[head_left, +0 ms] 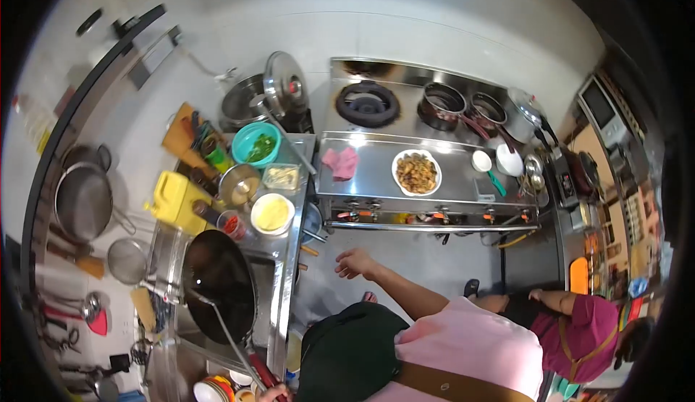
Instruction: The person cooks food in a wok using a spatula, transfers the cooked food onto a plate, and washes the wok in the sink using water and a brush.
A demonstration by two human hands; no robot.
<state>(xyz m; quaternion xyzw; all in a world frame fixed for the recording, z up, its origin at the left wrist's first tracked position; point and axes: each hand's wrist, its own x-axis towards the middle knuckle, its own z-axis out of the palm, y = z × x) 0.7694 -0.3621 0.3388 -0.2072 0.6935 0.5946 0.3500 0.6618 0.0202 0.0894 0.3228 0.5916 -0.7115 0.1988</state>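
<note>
At the bottom edge my left hand (274, 393), partly cut off, is closed around a red grip (263, 370). The grip appears to belong to the dark wok (217, 268), tilted over the sink (269, 290). A thin metal shaft (226, 328) crosses the wok; whether it is a tap spout or a utensil I cannot tell. My right hand (355, 263) is held out over the floor, fingers loosely bent and apart, holding nothing. Beside the wok on the counter are a white bowl of yellow food (273, 214) and a container of red pieces (232, 224).
A yellow jug (179, 203) and a turquoise basin of greens (255, 144) share the left counter. The stove counter holds a plate of cooked food (417, 172), a pink cloth (341, 164) and pots (442, 105). Another person (579, 333) in a maroon shirt is at right.
</note>
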